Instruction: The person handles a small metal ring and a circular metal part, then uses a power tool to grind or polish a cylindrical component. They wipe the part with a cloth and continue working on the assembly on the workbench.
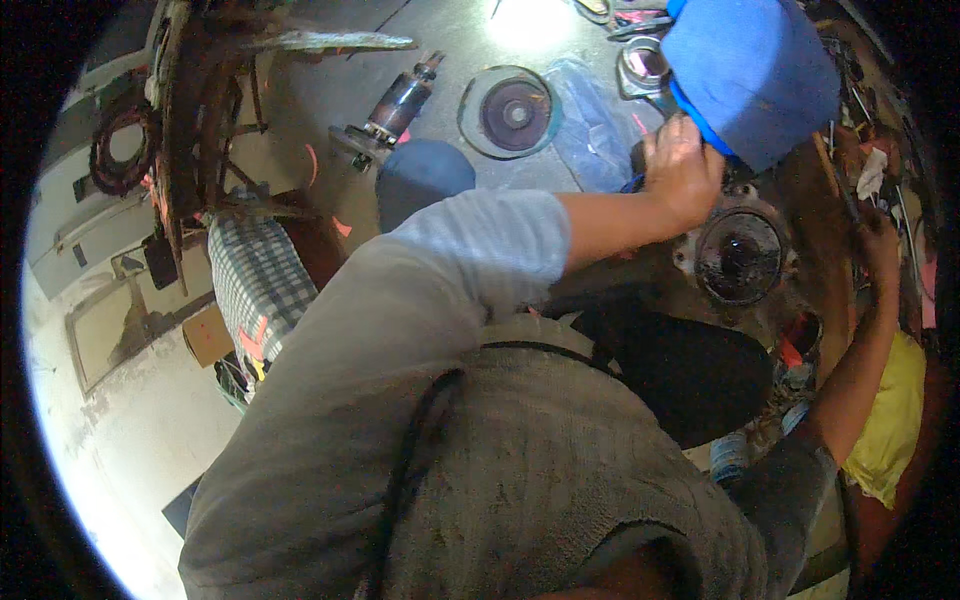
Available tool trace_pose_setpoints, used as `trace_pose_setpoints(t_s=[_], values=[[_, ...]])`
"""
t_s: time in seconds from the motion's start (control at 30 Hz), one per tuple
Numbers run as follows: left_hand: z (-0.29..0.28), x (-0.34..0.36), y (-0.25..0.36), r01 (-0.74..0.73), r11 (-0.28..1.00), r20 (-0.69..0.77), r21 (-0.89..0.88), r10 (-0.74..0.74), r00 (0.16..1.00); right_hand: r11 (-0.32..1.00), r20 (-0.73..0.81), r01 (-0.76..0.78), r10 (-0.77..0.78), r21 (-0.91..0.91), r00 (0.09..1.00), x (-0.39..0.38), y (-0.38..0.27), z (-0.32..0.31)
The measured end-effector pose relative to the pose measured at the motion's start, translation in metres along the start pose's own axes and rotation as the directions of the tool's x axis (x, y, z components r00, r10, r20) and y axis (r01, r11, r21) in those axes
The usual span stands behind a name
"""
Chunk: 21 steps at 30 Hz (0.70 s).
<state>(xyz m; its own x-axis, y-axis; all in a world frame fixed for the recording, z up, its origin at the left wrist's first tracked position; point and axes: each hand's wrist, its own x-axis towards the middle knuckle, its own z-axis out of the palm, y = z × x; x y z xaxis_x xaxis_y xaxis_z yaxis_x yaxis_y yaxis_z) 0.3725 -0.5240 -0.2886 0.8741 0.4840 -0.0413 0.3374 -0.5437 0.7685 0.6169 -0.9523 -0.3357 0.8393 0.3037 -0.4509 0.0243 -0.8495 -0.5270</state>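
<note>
My left hand (684, 172) reaches across to the upper right, its fingers bent together beside the edge of a blue cap-like cloth shape (752, 78). What they hold, if anything, is hidden. Just below that hand lies a round, dark, greasy motor end cover (740, 256) with bolt lugs around its rim. Farther right, my right hand (879, 242) is among the tools and scraps at the edge of the work area. It is dim and small there, and its grip does not show. A pale rag (872, 172) lies just beyond its fingers.
A motor armature (402, 104) lies at the upper left on the grey floor. A round flanged part (514, 112) and a clear plastic bag (592, 125) are beside it. Above my left hand sits a metal ring housing (641, 64). Yellow cloth (893, 420) hangs near my right forearm.
</note>
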Motion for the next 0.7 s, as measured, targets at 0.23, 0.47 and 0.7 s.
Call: trace_pose_setpoints(t_s=[0.23,0.47,0.7], values=[[-0.019,0.003,0.022,0.063,0.997,0.026,0.054,-0.065,0.998,0.804,0.121,0.192,-0.15,-0.563,0.981,0.06,-0.022,0.006],[-0.165,0.017,-0.064,-0.118,0.978,0.343,0.172,0.053,0.938,0.893,-0.271,0.147,-0.281,-0.426,0.921,-0.085,-0.055,-0.069],[-0.351,0.131,-0.222,-0.278,0.707,0.43,0.651,-0.042,0.902,1.0,-0.781,-0.021,0.025,0.016,0.624,-0.362,-0.197,0.003]])
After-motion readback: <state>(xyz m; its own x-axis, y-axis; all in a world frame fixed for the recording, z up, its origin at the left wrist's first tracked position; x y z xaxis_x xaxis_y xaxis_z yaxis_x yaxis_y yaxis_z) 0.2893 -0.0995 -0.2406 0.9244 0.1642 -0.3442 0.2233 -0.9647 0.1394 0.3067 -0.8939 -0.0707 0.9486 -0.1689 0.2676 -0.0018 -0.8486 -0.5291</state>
